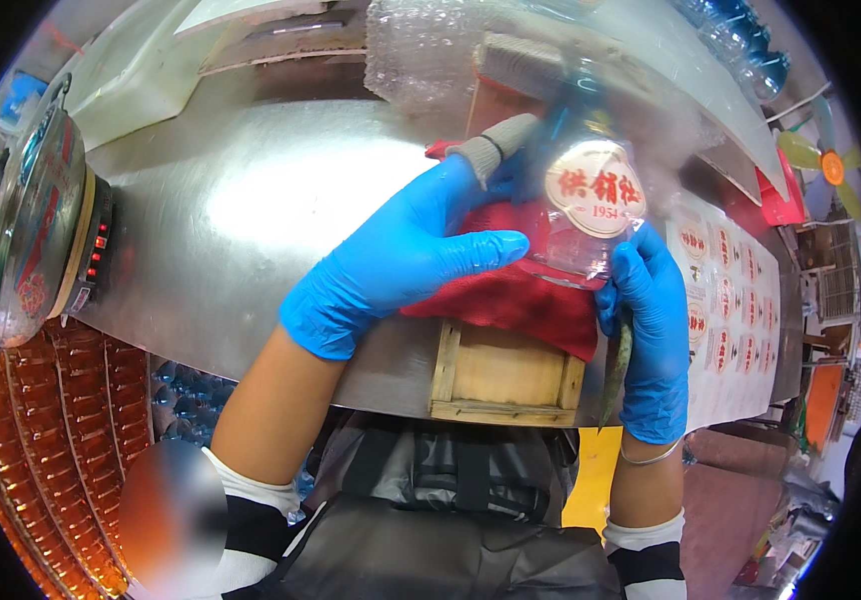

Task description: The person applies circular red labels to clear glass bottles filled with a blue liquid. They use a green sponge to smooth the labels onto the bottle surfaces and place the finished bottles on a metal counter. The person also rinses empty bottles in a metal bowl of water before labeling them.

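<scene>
A clear plastic bottle [581, 245] with a round cream label bearing red lettering is tilted above a red cloth [516, 308]; its upper end is blurred and bluish. My right hand [653, 320], in a blue glove, pinches the bottle near its base. A narrow dark green blade-like strip [618, 370] hangs from that same hand. On the bottle's left, my left hand [391, 240], also gloved in blue, has its thumb stretched out and apart from the fingers. Those fingertips are partly hidden by the bottle. Beneath the cloth lies a shallow wooden frame [506, 412].
The metal table [191, 270] carries a scale [96, 250] with a large clear container at left. A sheet of round labels [736, 310] lies at right. Orange-filled bottles [51, 430] are stacked lower left. Clear plastic wrap [421, 60] and a pale bin [141, 90] are at the back.
</scene>
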Motion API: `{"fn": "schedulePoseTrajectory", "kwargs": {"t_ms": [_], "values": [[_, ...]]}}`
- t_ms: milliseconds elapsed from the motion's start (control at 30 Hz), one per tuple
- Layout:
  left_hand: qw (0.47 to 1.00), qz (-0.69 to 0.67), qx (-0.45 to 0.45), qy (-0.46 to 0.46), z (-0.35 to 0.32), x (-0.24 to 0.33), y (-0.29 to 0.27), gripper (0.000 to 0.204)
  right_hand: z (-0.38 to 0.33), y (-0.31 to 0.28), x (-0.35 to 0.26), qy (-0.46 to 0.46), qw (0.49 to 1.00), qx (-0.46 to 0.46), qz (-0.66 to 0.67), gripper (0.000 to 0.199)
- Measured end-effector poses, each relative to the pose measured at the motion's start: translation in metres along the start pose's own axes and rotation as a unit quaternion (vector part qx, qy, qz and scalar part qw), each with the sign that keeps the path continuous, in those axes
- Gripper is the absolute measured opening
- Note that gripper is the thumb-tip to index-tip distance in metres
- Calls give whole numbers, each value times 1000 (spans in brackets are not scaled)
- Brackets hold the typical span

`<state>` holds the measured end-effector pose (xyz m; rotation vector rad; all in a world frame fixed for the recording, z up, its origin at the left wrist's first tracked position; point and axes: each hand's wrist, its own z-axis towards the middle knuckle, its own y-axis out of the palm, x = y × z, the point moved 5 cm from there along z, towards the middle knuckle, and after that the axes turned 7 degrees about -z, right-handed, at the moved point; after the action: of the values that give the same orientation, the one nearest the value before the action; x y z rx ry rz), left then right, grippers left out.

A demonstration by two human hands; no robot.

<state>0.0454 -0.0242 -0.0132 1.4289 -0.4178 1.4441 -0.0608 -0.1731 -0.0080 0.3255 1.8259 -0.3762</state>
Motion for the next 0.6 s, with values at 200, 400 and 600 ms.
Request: {"fn": "schedulePoseTrajectory", "kwargs": {"t_ms": [200,400,600], "values": [[1000,-11,-2,11,1,0,-1,79,1,-1,2,-15,1000,3,10,20],[998,24,0,50,1,-1,-2,82,1,0,1,-11,1000,-1,-2,20],[997,63,29,42,2,-3,1,83,0,1,1,-26,1000,-6,-11,19]]}}
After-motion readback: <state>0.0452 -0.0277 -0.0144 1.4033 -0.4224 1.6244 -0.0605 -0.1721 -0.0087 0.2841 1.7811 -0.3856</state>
